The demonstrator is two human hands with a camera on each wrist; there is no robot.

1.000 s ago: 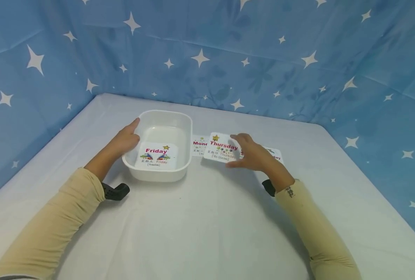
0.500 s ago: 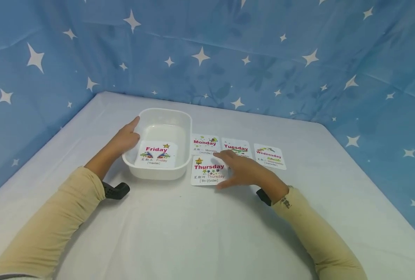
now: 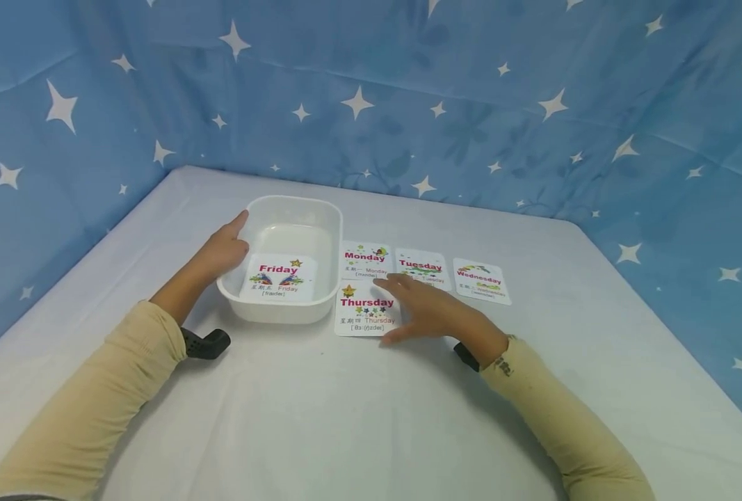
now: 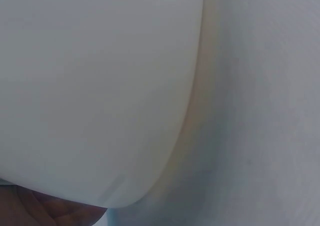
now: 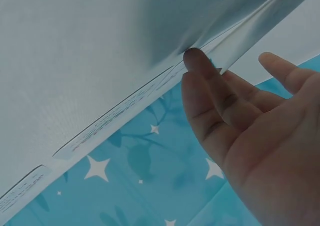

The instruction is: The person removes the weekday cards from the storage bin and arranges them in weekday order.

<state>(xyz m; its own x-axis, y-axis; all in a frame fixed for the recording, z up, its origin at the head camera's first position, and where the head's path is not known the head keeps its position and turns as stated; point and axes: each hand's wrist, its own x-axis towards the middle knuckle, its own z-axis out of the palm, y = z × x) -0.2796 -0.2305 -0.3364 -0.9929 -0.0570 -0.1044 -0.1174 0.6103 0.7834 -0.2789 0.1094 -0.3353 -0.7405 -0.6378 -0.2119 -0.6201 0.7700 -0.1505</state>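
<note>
In the head view my left hand point(image 3: 220, 254) holds the left wall of a white plastic tub point(image 3: 292, 312). Its fingers point(image 4: 55, 208) show beneath the tub's outer side in the left wrist view. A Friday card point(image 3: 279, 278) leans inside the tub's near end. My right hand point(image 3: 436, 309) holds the Thursday card point(image 3: 364, 316) by its right side, thumb at the lower edge and fingers at the upper. That card sits low, just in front of the Monday card point(image 3: 361, 261). Right of Monday lie the Tuesday card point(image 3: 417, 261), partly behind my fingers, and the Wednesday card point(image 3: 482, 280).
A white cloth covers the table point(image 3: 320, 417). Blue star-patterned curtain point(image 3: 402, 104) hangs behind and along the sides. The tub's right wall stands close beside the Monday and Thursday cards.
My right hand has brought the Thursday card down and left, toward me, from over the row, uncovering the Tuesday and Wednesday cards. The left hand and tub stay put.
</note>
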